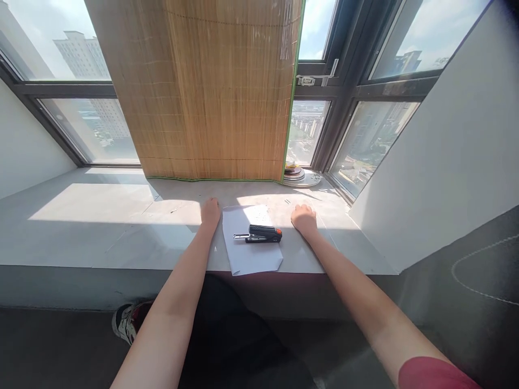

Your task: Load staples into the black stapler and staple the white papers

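Note:
A black stapler (pixel 263 234) with an orange-red mark at its right end lies on white paper (pixel 255 259). From its left end a silver metal piece sticks out. My left hand (pixel 210 212) rests as a fist on the pale windowsill (pixel 162 248), just left of the paper's upper corner. To the right of the paper, my right hand (pixel 304 217) is also curled into a fist on the sill. Neither hand touches the stapler, and nothing shows in either one. Small staple-like bits (pixel 287 201) lie beside my right hand.
A bamboo blind (pixel 219 97) hangs behind the sill, its lower edge at the sill's back. Stacked round objects (pixel 300 177) stand in the back right corner. Dark window frames (pixel 344 86) and a white side wall (pixel 446 151) bound the right side.

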`<state>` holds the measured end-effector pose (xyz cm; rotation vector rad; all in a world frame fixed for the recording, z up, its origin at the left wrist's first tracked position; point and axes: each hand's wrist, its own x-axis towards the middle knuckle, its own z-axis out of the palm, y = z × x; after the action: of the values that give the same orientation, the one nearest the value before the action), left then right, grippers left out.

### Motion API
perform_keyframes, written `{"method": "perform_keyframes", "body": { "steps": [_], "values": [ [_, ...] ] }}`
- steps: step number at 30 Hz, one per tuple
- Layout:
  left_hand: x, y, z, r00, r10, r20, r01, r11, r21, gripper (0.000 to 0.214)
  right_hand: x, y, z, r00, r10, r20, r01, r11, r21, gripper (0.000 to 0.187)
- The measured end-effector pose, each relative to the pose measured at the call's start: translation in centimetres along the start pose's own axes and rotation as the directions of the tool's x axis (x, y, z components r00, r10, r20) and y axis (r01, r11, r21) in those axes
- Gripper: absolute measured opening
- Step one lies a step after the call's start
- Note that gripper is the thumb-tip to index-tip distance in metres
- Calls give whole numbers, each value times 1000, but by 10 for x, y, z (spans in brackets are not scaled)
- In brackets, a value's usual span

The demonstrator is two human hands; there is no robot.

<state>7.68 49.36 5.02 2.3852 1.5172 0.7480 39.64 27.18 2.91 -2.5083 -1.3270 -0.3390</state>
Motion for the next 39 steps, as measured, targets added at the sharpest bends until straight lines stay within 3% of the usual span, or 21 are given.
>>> {"method": "perform_keyframes", "body": {
  "steps": [6, 9, 12, 14, 16, 17, 19, 22, 24, 27, 30, 36, 39],
  "values": [
    [-21, 2, -10, 989, -99, -107, 95, 995, -39, 22, -2, -1, -1, 1000, -8, -9, 8, 1000, 5, 36],
    [-29, 12, -18, 969, -175, -172, 136, 966, -218, 21, -4, -6, -3, 999, 31, -29, -29, 997, 78, 32],
    [-45, 35, -21, 957, -192, -216, 64, 870, -490, 15, -12, -19, -7, 997, 74, -20, -64, 949, 307, 17],
    [-61, 55, -22, 969, -131, -210, -37, 762, -647, 19, -21, -31, -12, 1000, 8, -12, 1, 802, 598, 24],
    [-78, 72, -21, 969, -22, -244, -163, 685, -710, 26, -34, -43, -19, 992, -91, -83, 120, 546, 829, 37],
    [-85, 78, -21, 966, 30, -259, -212, 667, -714, 29, -41, -48, -22, 979, -149, -137, 190, 438, 879, 41],
    [-96, 81, -22, 958, 113, -264, -271, 655, -705, 30, -54, -58, -28, 924, -304, -232, 334, 343, 878, 39],
    [-103, 67, -22, 966, 147, -214, -259, 625, -737, 27, -66, -66, -31, 811, -508, -289, 510, 374, 775, 31],
    [-103, 54, -22, 974, 156, -166, -226, 584, -779, 27, -68, -69, -29, 786, -540, -301, 558, 411, 720, 30],
    [-103, 43, -22, 981, 153, -122, -186, 538, -822, 31, -67, -68, -23, 774, -559, -299, 574, 419, 704, 28],
    [-107, 49, -22, 984, 143, -106, -167, 534, -829, 40, -66, -66, -20, 777, -556, -295, 569, 419, 708, 29],
    [-122, 73, -20, 943, 278, -182, -327, 679, -657, 32, -66, -68, -24, 787, -539, -299, 561, 425, 710, 27],
    [-125, 71, -19, 937, 305, -171, -341, 685, -644, 33, -65, -69, -23, 791, -521, -322, 566, 421, 709, 27]
  ]
}}
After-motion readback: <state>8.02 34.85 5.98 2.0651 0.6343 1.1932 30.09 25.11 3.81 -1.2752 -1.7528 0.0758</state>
